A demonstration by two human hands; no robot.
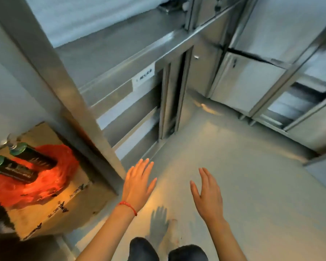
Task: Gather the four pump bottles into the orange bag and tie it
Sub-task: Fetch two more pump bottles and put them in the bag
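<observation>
The orange bag (45, 178) lies crumpled on a cardboard box (77, 200) at the lower left. Two dark pump bottles with green collars lie on their sides on the bag: one (34, 157) farther back, one (13, 170) nearer. More pump heads (8, 141) show at the left edge, their bottles cut off. My left hand (137, 183) hovers flat and empty over the floor, to the right of the box. My right hand (207, 194) floats beside it, fingers spread, also empty.
A steel shelf post (64, 95) runs diagonally between the box and my hands. Steel shelving (120, 46) fills the back, steel cabinets (252, 81) the right. Grey floor (233, 176) spreads ahead. My knees (167, 251) show at the bottom.
</observation>
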